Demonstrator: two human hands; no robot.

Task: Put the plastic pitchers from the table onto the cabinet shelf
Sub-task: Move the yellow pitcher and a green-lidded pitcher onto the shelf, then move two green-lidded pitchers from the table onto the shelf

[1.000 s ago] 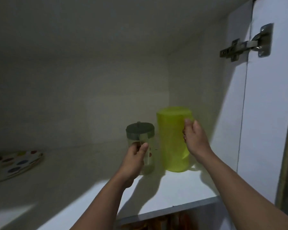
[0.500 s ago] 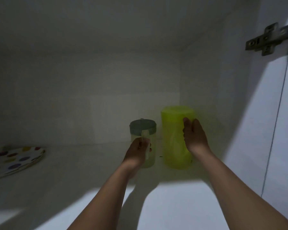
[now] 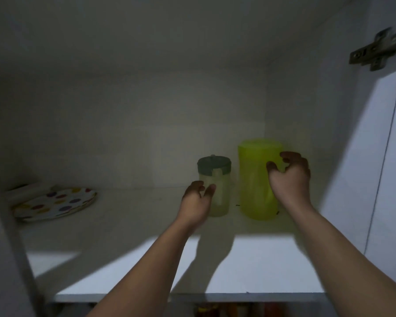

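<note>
Two plastic pitchers stand upright side by side deep on the white cabinet shelf [image 3: 133, 266]. The small clear pitcher [image 3: 217, 191] has a grey-green lid and its handle faces me. The tall lime-green pitcher [image 3: 253, 179] stands to its right, near the side wall. My left hand [image 3: 196, 203] is just in front of the small pitcher's handle, fingers apart, off it. My right hand [image 3: 289, 177] hovers in front of the green pitcher's right side, fingers spread and curled, holding nothing.
A polka-dot plate [image 3: 55, 203] lies at the shelf's back left. The open cabinet door [image 3: 393, 156] with a metal hinge [image 3: 375, 52] is on the right. Items on a lower shelf [image 3: 215, 311] show dimly beneath the shelf's front edge.
Both hands have let go: the left has come off the small pitcher's handle, the right off the green pitcher, and both have drawn back slightly. The pitchers stay standing on the shelf.
</note>
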